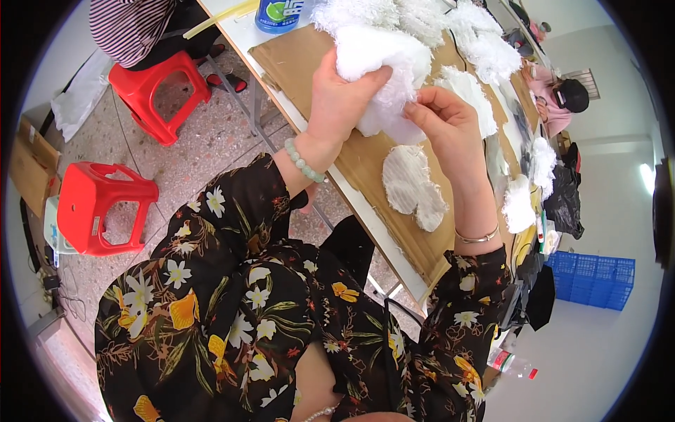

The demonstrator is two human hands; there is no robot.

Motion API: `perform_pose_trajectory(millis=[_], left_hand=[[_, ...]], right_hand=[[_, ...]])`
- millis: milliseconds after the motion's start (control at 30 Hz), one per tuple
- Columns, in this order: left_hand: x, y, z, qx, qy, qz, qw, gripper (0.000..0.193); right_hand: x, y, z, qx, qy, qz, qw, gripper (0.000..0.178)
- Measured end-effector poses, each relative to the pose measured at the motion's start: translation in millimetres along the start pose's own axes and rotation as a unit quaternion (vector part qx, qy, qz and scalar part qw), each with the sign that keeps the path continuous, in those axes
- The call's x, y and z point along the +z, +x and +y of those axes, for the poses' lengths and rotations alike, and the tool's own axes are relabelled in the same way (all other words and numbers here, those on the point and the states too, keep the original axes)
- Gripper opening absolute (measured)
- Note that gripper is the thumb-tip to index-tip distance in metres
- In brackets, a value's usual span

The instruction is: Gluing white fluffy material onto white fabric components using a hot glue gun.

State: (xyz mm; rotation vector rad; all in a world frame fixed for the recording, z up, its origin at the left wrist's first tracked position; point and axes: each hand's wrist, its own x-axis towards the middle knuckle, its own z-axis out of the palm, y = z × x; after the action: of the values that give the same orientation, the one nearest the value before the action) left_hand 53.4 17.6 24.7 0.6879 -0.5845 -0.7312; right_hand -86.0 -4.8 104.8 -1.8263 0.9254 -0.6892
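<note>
Left hand [343,97] and right hand [446,123] grip 1 fluffy piece [401,65] above cardboard [373,176] on 1 table [242,32], 1 o'clock; 2 red stools [77,209], tiled floor [204,151], 9–10 o'clock.

Small workshop, seemingly — cardboard-covered worktable [242,32], heaped white fluffy pieces [496,63], red stools [79,226], blue crate [590,278].

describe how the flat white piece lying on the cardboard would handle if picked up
The flat white piece would probably flop, since it looks like soft, ribbed fabric with fuzzy edges. It is likely light for its size, as it appears thin. It seems unlikely to roll if pushed, because it lies flat on the cardboard.
</note>
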Motion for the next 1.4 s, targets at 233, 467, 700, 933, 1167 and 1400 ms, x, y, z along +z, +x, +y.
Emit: perform_pose_trajectory(millis=[233, 467, 700, 933, 1167, 1400], left_hand=[[0, 1, -3, -0.004, -0.110, -0.115, 0.987, 0.050], [-6, 3, 2, -0.043, -0.099, -0.115, 0.987, 0.049], [-3, 3, -2, -0.074, -0.151, -0.104, 0.980, 0.040], [0, 2, -2, -0.073, -0.143, -0.101, 0.982, 0.039], [-10, 4, -3, -0.071, -0.125, -0.084, 0.986, 0.041], [-9, 5, -6, -0.131, -0.157, -0.016, 0.979, 0.038]], right_hand=[[7, 11, 5, 0.009, 0.001, 0.019, 1.000, 0.012], [6, 12, 2, 0.019, 0.077, -0.042, 0.996, 0.013], [-10, 13, 18, 0.046, 0.189, -0.043, 0.980, 0.015], [-3, 9, 0, 0.053, 0.147, -0.035, 0.987, 0.016], [5, 16, 15, 0.046, 0.081, -0.029, 0.995, 0.017], [-45, 15, 27, -0.005, 0.437, -0.052, 0.898, 0.027]])
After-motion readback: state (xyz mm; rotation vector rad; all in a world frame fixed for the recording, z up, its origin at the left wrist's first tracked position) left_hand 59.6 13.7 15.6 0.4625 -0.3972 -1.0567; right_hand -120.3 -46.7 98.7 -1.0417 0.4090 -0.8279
